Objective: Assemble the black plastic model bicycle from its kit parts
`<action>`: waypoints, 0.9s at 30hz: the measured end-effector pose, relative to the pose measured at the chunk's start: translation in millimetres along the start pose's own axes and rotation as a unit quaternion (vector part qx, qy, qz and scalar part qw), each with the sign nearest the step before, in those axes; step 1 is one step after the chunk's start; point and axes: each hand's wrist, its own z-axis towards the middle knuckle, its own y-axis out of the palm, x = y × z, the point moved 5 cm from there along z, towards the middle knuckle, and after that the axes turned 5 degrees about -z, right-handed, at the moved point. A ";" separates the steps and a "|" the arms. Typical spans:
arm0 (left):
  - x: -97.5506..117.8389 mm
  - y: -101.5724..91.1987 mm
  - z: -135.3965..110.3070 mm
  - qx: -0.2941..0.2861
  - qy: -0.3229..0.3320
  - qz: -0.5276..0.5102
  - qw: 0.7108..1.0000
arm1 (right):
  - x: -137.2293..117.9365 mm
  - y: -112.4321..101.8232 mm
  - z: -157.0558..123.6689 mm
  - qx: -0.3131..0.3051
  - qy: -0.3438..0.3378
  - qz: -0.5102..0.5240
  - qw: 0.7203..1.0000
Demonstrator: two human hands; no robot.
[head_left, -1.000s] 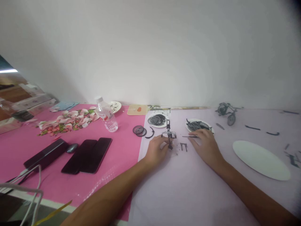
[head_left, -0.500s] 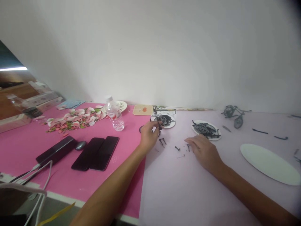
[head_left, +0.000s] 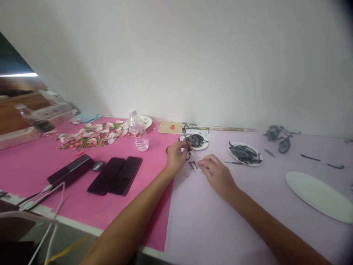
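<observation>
My left hand (head_left: 176, 158) is closed around a partly built black model bicycle (head_left: 189, 144), whose thin frame rises above the fingertips. Parts of its wheels peek out on both sides of the hand; the rest is hidden. To the right, my right hand (head_left: 217, 173) has thumb and fingers pinched together low over the lilac surface. What the pinch holds, if anything, is too small to make out. Just left of those fingertips lies a small black forked part (head_left: 193, 165). Behind the hands are two white plates, the left plate (head_left: 203, 147) and right plate (head_left: 260, 164), bearing black bicycle parts.
A finished-looking model bicycle (head_left: 279, 137) stands by the wall. Loose black pieces and a white oval plate (head_left: 320, 195) lie at right. On the pink side are a water bottle (head_left: 140, 134), a phone (head_left: 125, 176), a black power bank (head_left: 71, 171) and scattered petals (head_left: 95, 136).
My right hand has moved left, from beside the right plate to the small forked part near my left hand. My left hand keeps its hold on the model bicycle. The view has shifted slightly.
</observation>
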 end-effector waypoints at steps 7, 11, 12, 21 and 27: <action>3.7 2.6 4.2 -0.017 -0.052 -0.036 0.998 | 15.3 0.6 -17.2 -0.055 0.129 0.174 0.975; 3.1 -2.6 2.0 -0.031 -0.024 -0.006 0.999 | 8.9 4.8 -22.6 -0.064 0.203 0.243 0.946; 1.9 -3.3 -0.5 -0.038 -0.018 0.004 0.999 | 6.3 6.2 -23.2 -0.059 0.217 0.261 0.939; -6.9 -13.8 -25.0 -0.027 0.001 0.012 1.000 | -8.7 23.7 -30.7 -0.088 0.390 0.525 0.751; -10.1 -13.0 -25.5 -0.048 0.007 0.007 0.999 | -11.9 30.3 -34.4 -0.087 0.402 0.604 0.683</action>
